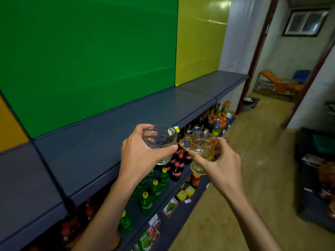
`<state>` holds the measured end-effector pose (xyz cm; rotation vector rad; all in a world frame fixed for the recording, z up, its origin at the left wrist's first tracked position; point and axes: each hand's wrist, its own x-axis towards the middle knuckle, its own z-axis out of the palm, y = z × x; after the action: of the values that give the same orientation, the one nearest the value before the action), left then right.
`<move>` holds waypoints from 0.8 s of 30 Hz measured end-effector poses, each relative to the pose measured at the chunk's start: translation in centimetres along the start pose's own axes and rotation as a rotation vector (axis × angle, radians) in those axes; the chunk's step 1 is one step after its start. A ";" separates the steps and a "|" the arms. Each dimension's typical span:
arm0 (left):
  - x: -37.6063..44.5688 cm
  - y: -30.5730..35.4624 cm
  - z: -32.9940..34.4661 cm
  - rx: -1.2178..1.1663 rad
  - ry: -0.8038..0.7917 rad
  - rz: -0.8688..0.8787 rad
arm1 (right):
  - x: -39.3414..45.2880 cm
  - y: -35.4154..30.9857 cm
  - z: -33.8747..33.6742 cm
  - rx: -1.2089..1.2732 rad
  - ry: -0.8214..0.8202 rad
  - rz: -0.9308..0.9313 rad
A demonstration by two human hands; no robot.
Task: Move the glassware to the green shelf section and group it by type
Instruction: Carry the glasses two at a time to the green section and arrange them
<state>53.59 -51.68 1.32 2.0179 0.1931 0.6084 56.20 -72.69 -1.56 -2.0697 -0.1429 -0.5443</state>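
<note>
My left hand (139,153) grips a clear glass cup (160,140) round its side, holding it in the air just past the front edge of the dark shelf board (101,134). Right beside it, my right hand (215,165) holds an amber-tinted glass jug (203,147) with a small spout pointing left. The two glasses almost touch. Behind the shelf board rises the green back panel (87,57); the board below it carries nothing.
A yellow panel (199,37) adjoins the green one on the right, an orange panel (10,127) on the left. The lower shelf holds several green and dark drink bottles (155,189) and packets. An open floor aisle (244,169) runs to the right, with dark crates (315,160) along it.
</note>
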 end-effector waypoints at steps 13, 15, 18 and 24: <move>18.5 -2.6 9.6 -0.008 0.149 -0.051 | 22.5 5.9 8.2 0.039 -0.144 -0.072; 20.4 -3.0 10.1 -0.003 0.168 -0.081 | 25.0 6.5 9.7 0.053 -0.161 -0.065; 23.1 -3.7 10.6 0.010 0.191 -0.118 | 28.3 7.2 12.3 0.076 -0.193 -0.052; 28.3 -5.4 12.3 0.117 0.304 -0.191 | 35.4 9.2 17.2 0.134 -0.306 -0.052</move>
<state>84.68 -47.81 1.44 1.9805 0.6090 0.7940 96.20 -67.27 -1.03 -2.0109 -0.4025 -0.2387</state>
